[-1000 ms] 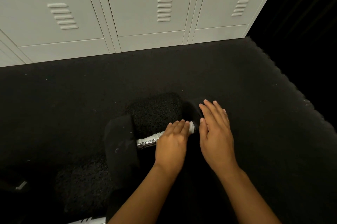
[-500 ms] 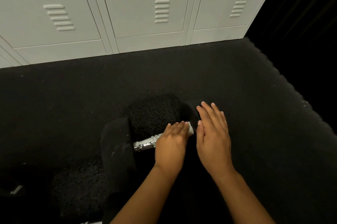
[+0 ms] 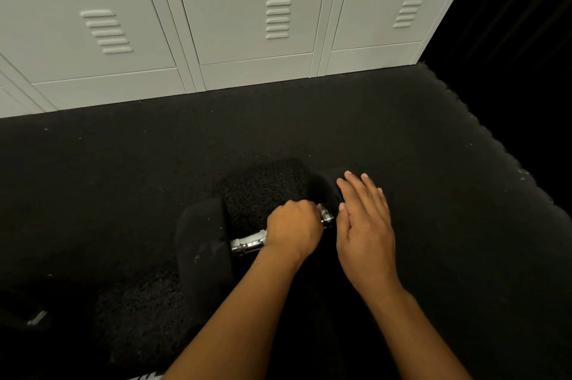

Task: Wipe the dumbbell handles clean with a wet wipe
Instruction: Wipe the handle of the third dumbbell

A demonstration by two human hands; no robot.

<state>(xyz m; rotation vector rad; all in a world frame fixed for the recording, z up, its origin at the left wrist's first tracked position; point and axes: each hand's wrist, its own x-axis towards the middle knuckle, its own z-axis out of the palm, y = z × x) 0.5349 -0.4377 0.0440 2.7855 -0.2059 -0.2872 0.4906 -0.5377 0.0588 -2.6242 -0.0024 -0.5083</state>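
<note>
My left fingers (image 3: 305, 206) were curled over the top of the dumbbell handle (image 3: 249, 244), wrapping it near its right end; a small pale scrap showing at the fingertips was probably the wet wipe (image 3: 322, 211), though it was too small to be certain. My right fingers (image 3: 360, 190) lay straight and close together, holding nothing, flat against the right-hand weight head (image 3: 325, 187).

The dumbbell (image 3: 204, 252) lay on its side on dark, rough carpet (image 3: 402, 147), close in front of me, with pale metal lockers (image 3: 253, 14) standing well beyond it. Its left-hand weight head was a large black block; the shiny chrome handle ran up and to the right between the two heads.

I judged the dumbbell heavy and rigid, unlikely to shift under a wipe but able to roll. The polished handle looked slippery, more so once damp, so the firm hold belonged around the bar, with the other hand bracing a head.

My left hand (image 3: 292, 229) reached in from below, wrist bent downward, knuckles up. My right hand (image 3: 366, 231) stretched forward, palm down, forearm angled in from the lower right.
</note>
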